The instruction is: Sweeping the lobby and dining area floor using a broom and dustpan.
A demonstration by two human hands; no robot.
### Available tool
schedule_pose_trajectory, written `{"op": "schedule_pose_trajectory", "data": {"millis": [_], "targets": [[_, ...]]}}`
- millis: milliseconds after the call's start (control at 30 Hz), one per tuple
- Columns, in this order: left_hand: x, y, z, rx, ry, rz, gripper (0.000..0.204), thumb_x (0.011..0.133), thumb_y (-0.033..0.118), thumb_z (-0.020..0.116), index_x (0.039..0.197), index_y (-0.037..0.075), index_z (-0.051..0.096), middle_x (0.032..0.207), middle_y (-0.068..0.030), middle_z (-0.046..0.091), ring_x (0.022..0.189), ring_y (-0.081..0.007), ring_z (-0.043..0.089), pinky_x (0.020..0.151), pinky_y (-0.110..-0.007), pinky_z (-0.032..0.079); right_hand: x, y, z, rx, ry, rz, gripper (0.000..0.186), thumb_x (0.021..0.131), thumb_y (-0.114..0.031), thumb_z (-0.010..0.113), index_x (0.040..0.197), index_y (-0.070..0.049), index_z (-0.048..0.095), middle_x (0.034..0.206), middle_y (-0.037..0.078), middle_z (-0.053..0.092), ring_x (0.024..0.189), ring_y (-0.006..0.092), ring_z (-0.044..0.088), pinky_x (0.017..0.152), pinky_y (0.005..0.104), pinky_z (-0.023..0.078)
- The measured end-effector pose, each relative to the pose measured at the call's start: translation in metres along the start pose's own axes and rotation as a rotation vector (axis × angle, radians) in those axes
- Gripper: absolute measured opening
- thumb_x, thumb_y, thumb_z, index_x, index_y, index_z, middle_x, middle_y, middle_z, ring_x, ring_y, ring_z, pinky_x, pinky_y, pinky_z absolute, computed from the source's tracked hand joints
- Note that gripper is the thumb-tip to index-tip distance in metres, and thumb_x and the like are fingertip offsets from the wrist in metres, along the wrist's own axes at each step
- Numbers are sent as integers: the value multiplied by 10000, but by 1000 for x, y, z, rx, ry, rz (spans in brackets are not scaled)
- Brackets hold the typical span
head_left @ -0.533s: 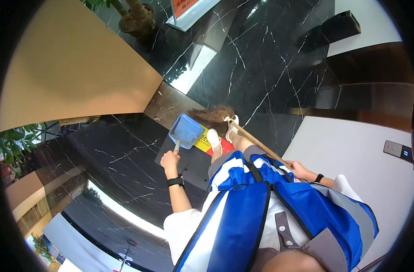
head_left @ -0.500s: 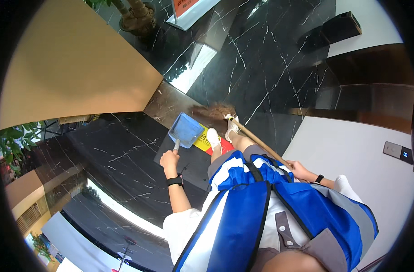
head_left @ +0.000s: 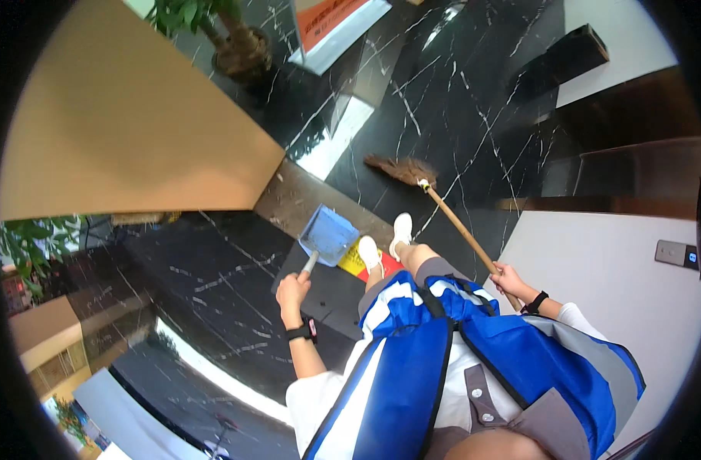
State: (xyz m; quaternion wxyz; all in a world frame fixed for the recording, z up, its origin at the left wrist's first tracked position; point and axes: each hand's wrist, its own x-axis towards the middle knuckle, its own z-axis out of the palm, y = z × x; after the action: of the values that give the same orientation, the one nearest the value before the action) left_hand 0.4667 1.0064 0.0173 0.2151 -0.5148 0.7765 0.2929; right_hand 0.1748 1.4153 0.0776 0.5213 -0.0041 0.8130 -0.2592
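Note:
My left hand (head_left: 292, 292) grips the pale handle of a blue dustpan (head_left: 327, 234), which has some small debris in it and lies over the edge of a dark grey mat (head_left: 297, 287) beside a red and yellow mat (head_left: 377, 268). My right hand (head_left: 508, 280) is closed round the wooden handle of a broom (head_left: 462, 227). The broom's brown bristle head (head_left: 400, 170) is on the black marble floor beyond my white shoes. A brown floor strip (head_left: 289, 195) with small specks runs just past the dustpan.
A tan panel (head_left: 128, 123) rises at the left. A potted tree (head_left: 243, 54) and a sign stand (head_left: 331, 34) are at the top. A black box (head_left: 577, 54) sits at the upper right. A pale wall (head_left: 596, 291) with a small grey control panel (head_left: 676, 254) flanks my right.
The broom head has swung up and away from my shoe onto the black floor. My right hand is higher on the view, and the dustpan appears slightly farther right and lower.

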Motion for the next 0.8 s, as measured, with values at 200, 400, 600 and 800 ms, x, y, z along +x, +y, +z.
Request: {"op": "schedule_pose_trajectory", "data": {"millis": [200,400,600,800], "targets": [[11,41,-15,-56,-11,207,312,598,316,572,723,31,556,717,-188,547,727,-323,527,642,-391,416,32,16,1,392,-11,30,418,703,-26,490,1089,12,336,517,21,420,373,80,390,321,216,323],[29,129,-53,-12,-38,296,313,590,308,585,693,13,575,644,-165,552,642,-258,548,596,-334,421,43,13,-14,880,153,34,492,703,-18,479,1140,-40,253,559,54,425,402,88,374,351,224,311],[62,208,-69,-178,47,466,334,609,313,606,707,-6,590,556,-104,545,502,-153,528,479,-276,419,62,-1,-68,1803,-216,-144,47,742,-38,419,719,-57,383,536,16,368,433,48,376,357,133,292],[77,280,-79,-251,34,321,283,644,264,588,724,-8,587,623,-122,573,605,-182,554,579,-283,413,81,8,-69,1683,1,-109,68,713,-8,402,668,-50,372,540,22,389,402,51,384,345,164,331]]}}
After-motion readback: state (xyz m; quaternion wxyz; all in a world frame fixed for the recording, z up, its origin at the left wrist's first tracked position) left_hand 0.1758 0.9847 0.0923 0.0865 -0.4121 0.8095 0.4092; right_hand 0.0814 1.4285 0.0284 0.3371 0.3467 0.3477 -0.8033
